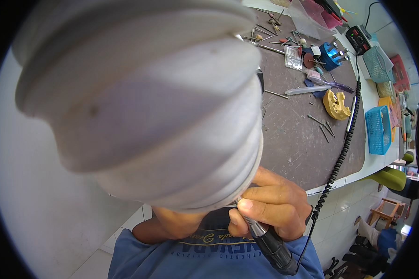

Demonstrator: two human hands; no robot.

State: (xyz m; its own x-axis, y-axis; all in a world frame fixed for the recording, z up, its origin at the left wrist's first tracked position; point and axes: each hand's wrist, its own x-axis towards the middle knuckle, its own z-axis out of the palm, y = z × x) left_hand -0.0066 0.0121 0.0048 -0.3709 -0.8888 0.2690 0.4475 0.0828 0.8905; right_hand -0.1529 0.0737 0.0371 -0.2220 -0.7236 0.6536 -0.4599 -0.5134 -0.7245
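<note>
- Handpiece (271, 242), black with a metal nose: just below the lower right rim of the white ribbed duct (163, 121). Its tip is too obscured to verify.
- Right hand (284, 207): below and right of the duct, fingers clamped around the metal nose. Judged risk: with fingertips so far forward, a slip could bring them against the tip.
- Left hand (179, 224): below the duct, partly covered by it. Cannot tell whether its fingers are apart or closed on something; a slip there might go unnoticed.
- Coiled cable (343, 158): right of the duct, crossing the bench edge (349, 180). A snag there could tug the handpiece off line.
</note>
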